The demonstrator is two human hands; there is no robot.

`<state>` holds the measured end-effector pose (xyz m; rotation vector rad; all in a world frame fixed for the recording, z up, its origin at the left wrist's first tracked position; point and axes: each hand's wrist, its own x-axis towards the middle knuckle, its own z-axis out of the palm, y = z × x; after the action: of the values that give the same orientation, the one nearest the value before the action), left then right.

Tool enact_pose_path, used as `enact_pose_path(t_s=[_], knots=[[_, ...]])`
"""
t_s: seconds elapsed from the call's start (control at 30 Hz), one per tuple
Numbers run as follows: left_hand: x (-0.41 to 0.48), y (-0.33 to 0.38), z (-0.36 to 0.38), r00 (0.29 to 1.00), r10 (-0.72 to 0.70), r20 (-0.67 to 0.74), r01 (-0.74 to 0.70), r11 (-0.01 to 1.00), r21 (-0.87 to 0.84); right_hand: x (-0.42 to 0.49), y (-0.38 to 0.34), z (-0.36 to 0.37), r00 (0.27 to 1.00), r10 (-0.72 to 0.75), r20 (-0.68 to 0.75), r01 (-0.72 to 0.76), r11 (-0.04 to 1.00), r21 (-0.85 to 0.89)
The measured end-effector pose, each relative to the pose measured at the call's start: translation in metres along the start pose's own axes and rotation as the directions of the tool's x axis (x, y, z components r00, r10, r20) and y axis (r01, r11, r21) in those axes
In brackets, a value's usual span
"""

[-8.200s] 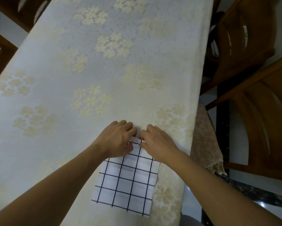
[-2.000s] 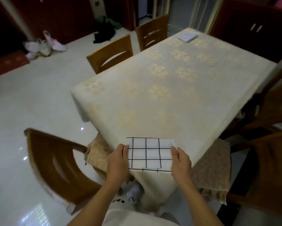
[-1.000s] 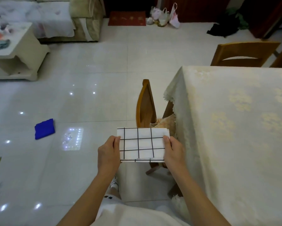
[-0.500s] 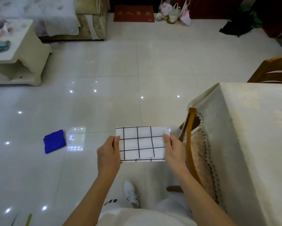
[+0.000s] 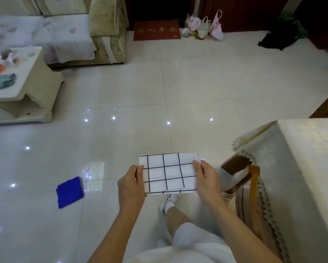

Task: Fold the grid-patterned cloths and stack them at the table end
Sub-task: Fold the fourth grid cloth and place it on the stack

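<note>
Grid-patterned cloth (image 5: pixel 167 173), white with black lines, folded into a small rectangle and held level in the air in front of the person's body, over the floor, not on the table. The left hand (image 5: pixel 130 185) pinches its left edge and the right hand (image 5: pixel 206 179) pinches its right edge, thumbs on top, the other fingers hidden beneath. Below the cloth are a bare leg and a white shoe (image 5: pixel 169 203), mid-step.

Just to the right stands a wooden chair (image 5: pixel 254 179), pushed in against the table (image 5: pixel 311 149), whose pale flowered covering hangs down with a fringed edge. No stack of cloths shows on the part of the table in view.

The folding looks finished; the step in hand appears to be carrying the cloth to the stacking spot. The next move probably calls for turning to the table end and laying the cloth down flat, without letting the folds spring open.

Further left, a blue cloth (image 5: pixel 69 192) lies on the glossy tiled floor (image 5: pixel 197 88). Beyond it, a low white table (image 5: pixel 17 88) bears orange-red and grey-blue items, with a sofa (image 5: pixel 64 35) behind. Farthest off, beside a red doormat (image 5: pixel 157 30), stand plastic bags (image 5: pixel 205 27); what they contain cannot be made out.
</note>
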<state>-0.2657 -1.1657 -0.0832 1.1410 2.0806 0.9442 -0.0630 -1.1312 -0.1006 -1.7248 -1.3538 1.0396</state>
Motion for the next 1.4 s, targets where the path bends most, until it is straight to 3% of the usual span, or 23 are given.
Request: enact_pose_path(t_s=[0.43, 0.87, 1.27, 1.4], knots=[[0.201, 0.137, 0.103, 0.986, 0.099, 0.132, -0.105, 0.994, 0.038, 0.220, -0.030, -0.035, 0.977, 0.068, -0.201, -0.063, 0.997, 0.032], [0.308, 0.217, 0.213, 0.926, 0.213, 0.311, -0.242, 0.969, 0.055, 0.337, -0.023, -0.088, 0.900, 0.220, -0.377, -0.208, 0.975, 0.072], [0.465, 0.328, 0.346, 0.796, 0.352, 0.493, -0.396, 0.918, -0.016, 0.511, -0.039, -0.137, 0.773, 0.349, -0.530, -0.341, 0.933, 0.117], [0.517, 0.382, 0.382, 0.714, 0.445, 0.541, -0.504, 0.862, -0.044, 0.577, -0.048, -0.154, 0.717, 0.361, -0.596, -0.352, 0.926, 0.137]])
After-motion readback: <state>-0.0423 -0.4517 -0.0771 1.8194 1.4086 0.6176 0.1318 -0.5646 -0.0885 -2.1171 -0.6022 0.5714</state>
